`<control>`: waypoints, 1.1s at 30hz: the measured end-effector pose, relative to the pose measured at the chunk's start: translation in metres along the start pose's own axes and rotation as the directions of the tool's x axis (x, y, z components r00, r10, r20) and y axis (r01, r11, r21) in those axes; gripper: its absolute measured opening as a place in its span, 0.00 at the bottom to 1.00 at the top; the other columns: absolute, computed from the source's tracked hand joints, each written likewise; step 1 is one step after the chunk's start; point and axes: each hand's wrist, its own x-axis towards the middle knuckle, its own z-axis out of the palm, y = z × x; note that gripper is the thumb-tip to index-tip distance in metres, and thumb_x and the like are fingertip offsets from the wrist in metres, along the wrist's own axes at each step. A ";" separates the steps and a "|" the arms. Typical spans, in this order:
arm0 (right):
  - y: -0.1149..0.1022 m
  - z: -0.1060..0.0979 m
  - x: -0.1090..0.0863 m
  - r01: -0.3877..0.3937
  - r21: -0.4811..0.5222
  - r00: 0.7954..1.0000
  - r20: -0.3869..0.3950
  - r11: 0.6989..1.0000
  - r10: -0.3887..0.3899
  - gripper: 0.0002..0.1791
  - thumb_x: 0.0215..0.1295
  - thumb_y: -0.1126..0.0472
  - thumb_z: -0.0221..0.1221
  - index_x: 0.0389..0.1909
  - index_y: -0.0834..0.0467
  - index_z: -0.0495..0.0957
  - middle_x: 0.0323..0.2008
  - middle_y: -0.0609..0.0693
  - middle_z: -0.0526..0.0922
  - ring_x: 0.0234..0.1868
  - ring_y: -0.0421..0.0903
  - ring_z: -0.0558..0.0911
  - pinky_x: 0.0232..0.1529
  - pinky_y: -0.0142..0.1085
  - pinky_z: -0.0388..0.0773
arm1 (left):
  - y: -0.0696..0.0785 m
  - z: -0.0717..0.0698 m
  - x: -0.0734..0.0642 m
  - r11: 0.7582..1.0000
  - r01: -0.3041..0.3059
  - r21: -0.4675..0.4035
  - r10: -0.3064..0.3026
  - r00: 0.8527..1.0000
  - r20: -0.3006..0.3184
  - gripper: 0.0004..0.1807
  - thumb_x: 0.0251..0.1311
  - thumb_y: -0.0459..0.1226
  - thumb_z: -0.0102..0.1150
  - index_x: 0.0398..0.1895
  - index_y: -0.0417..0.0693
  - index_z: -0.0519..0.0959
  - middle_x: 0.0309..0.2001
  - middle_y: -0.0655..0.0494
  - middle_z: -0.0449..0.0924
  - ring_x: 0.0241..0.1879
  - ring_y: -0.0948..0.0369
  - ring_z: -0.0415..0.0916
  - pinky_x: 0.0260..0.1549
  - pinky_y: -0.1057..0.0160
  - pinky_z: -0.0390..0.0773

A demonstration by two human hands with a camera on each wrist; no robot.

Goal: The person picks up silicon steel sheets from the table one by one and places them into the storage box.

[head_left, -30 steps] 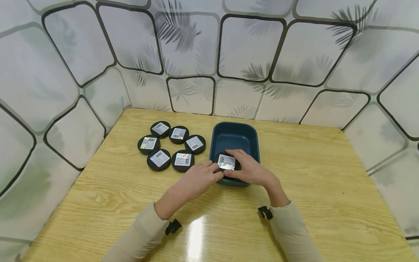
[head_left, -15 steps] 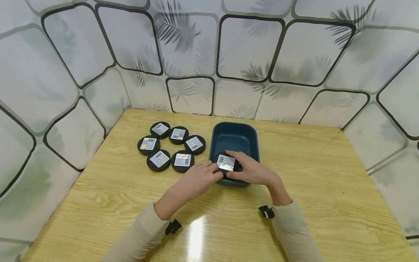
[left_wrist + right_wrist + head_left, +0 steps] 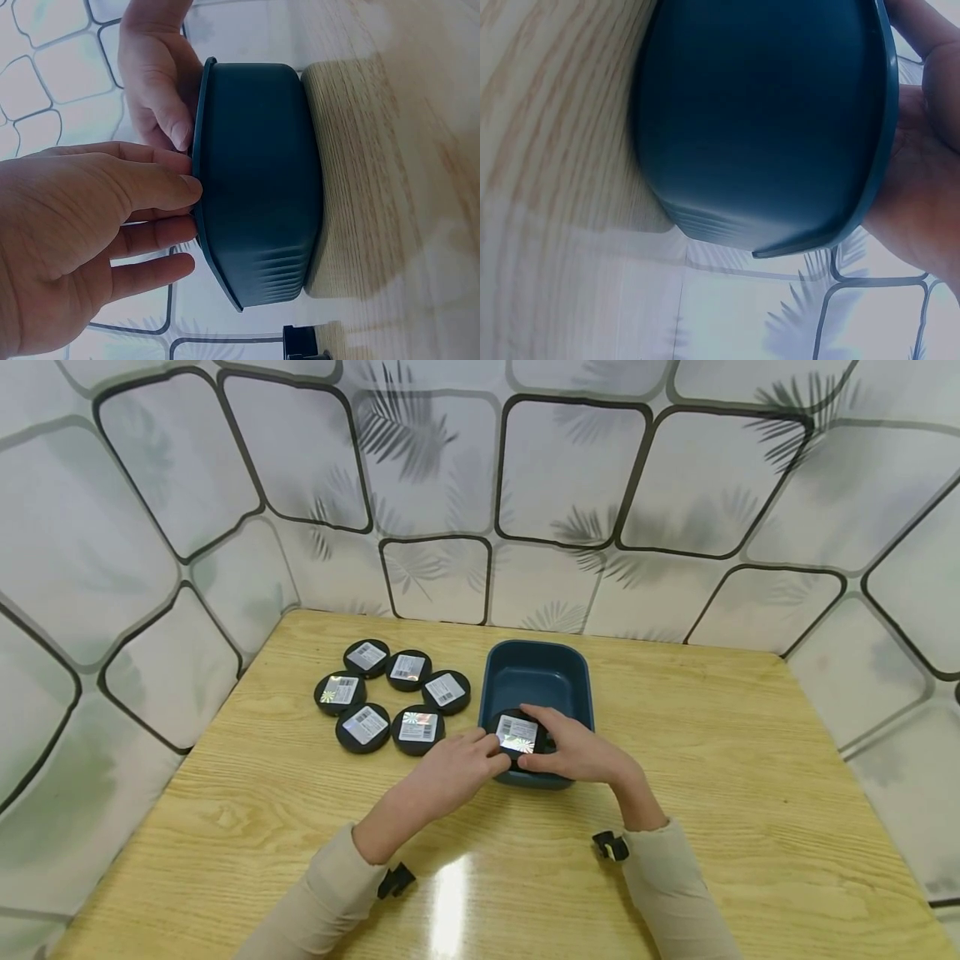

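In the head view, a dark blue plastic bin (image 3: 576, 693) stands on the table. Over its near end is a round black disc (image 3: 517, 735) with a white barcode label. My right hand (image 3: 573, 752) holds this disc between thumb and fingers. At the bin's near left side, my left hand (image 3: 457, 768) has its fingertips on the rim and close to the disc. The left wrist view shows the thumb of that left hand (image 3: 82, 217) against the outside of the rim, fingers reaching over it. In the right wrist view the bin wall (image 3: 772, 127) hides the right fingertips.
Several more labelled black discs (image 3: 363, 727) lie flat in a loose ring left of the bin, on the wooden table (image 3: 712, 760). A patterned fabric wall (image 3: 442, 581) rises behind the table. Black clips (image 3: 611, 846) are by the cuffs.
Over the last second my right hand has shifted very slightly with the disc. The left hand, the bin and the other discs stay put.
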 end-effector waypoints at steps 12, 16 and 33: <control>0.005 -0.003 0.000 -0.016 0.031 0.999 0.035 0.999 0.015 0.49 0.65 0.50 0.65 0.78 0.58 0.48 0.72 0.60 0.62 0.62 0.54 0.72 0.57 0.51 0.72 | 0.000 -0.004 0.001 1.000 0.000 -0.014 0.001 1.000 0.015 0.07 0.64 0.33 0.61 0.41 0.54 0.82 0.37 0.57 0.77 0.36 0.61 0.72 0.32 0.67 0.77; 0.005 -0.002 0.000 -0.022 0.029 0.999 0.039 0.999 0.021 0.49 0.65 0.50 0.65 0.79 0.57 0.49 0.71 0.59 0.64 0.59 0.53 0.72 0.57 0.52 0.72 | 0.000 -0.003 0.001 1.000 0.000 -0.017 0.000 1.000 0.016 0.07 0.64 0.33 0.61 0.41 0.54 0.83 0.37 0.57 0.77 0.36 0.61 0.73 0.32 0.67 0.77; 0.005 -0.010 -0.003 0.008 0.069 1.000 0.007 0.998 -0.008 0.48 0.65 0.52 0.65 0.78 0.61 0.49 0.74 0.66 0.57 0.68 0.65 0.67 0.63 0.58 0.69 | 0.000 -0.001 0.000 1.000 0.010 -0.025 -0.010 1.000 0.020 0.06 0.64 0.34 0.62 0.41 0.55 0.82 0.38 0.57 0.78 0.37 0.61 0.74 0.32 0.66 0.78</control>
